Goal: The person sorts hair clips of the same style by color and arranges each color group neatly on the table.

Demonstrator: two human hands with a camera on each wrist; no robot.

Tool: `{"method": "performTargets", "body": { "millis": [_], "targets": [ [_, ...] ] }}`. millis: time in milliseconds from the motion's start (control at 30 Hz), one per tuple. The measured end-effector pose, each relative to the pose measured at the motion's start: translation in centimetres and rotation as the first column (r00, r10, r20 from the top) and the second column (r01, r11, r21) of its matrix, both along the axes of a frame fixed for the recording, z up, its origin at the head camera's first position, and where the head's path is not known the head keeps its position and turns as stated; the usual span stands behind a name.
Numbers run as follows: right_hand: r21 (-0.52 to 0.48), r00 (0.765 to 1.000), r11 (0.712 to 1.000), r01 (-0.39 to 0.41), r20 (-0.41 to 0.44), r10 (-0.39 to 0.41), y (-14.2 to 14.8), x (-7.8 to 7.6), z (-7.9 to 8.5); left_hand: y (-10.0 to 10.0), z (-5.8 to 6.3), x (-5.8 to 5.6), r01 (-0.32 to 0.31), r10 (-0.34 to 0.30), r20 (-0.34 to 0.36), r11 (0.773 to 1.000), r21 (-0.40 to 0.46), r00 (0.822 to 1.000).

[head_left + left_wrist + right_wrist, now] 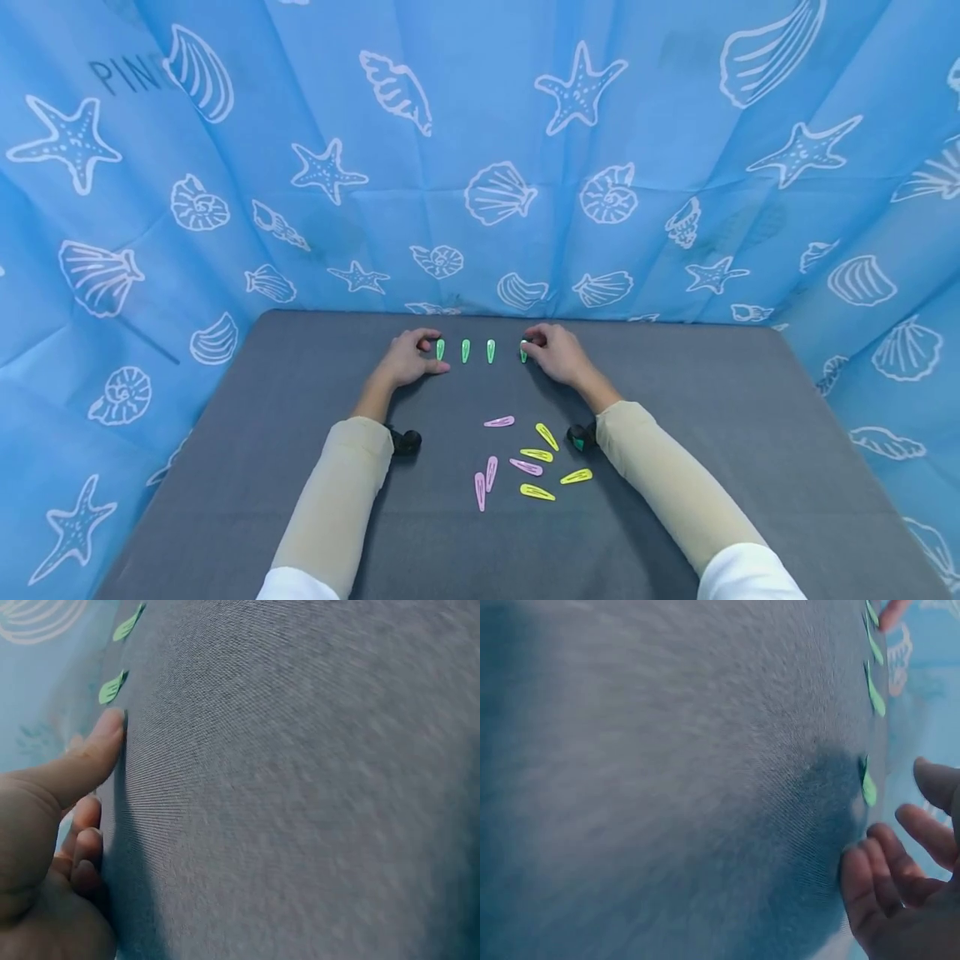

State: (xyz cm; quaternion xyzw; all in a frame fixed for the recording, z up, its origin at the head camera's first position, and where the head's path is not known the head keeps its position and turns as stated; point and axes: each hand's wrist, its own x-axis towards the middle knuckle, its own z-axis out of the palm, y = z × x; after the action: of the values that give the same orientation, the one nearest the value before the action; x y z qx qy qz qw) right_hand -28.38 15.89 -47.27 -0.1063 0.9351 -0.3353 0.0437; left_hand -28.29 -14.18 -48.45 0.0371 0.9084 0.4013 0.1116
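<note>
Along the far part of the table, several green hair clips lie in a row, among them one second from left (466, 351) and one third from left (491, 351). My left hand (403, 360) is at the row's left end, its thumb and forefinger apart on either side of the leftmost green clip (440, 350). At the other end, my right hand (561, 355) reaches beside the rightmost green clip (523, 353), partly covering it in the head view. The right wrist view shows that clip (868, 786) on the cloth, with the thumb and loosely bent fingers apart from it.
Nearer on the grey table (300, 467) lie scattered pink hair clips (491, 473) and yellow hair clips (537, 492), between the forearms. A blue curtain (465, 125) with white shells and starfish hangs behind the table and at both sides.
</note>
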Motion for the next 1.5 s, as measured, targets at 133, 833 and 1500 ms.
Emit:
{"method": "performTargets", "body": {
  "millis": [133, 833, 1500],
  "targets": [
    [0.057, 0.999, 0.998, -0.037, -0.019, 0.039, -0.1, 1.3, 0.3, -0.4, 0.2, 0.4, 0.015, -0.016, -0.017, 0.999, -0.029, 1.000],
    [0.334, 0.975, 0.925, -0.180, -0.064, 0.212, -0.2, 7.8, 0.7, 1.4, 2.4, 6.6, 0.004, -0.057, -0.200, 0.967, -0.255, 0.978],
    [0.009, 0.958, 0.959, -0.283, 0.054, 0.283, -1.1, 9.3, 0.3, 3.7, 2.0, 14.6, 0.159, -0.216, -0.170, 0.942, -0.297, 0.961]
  ]
}}
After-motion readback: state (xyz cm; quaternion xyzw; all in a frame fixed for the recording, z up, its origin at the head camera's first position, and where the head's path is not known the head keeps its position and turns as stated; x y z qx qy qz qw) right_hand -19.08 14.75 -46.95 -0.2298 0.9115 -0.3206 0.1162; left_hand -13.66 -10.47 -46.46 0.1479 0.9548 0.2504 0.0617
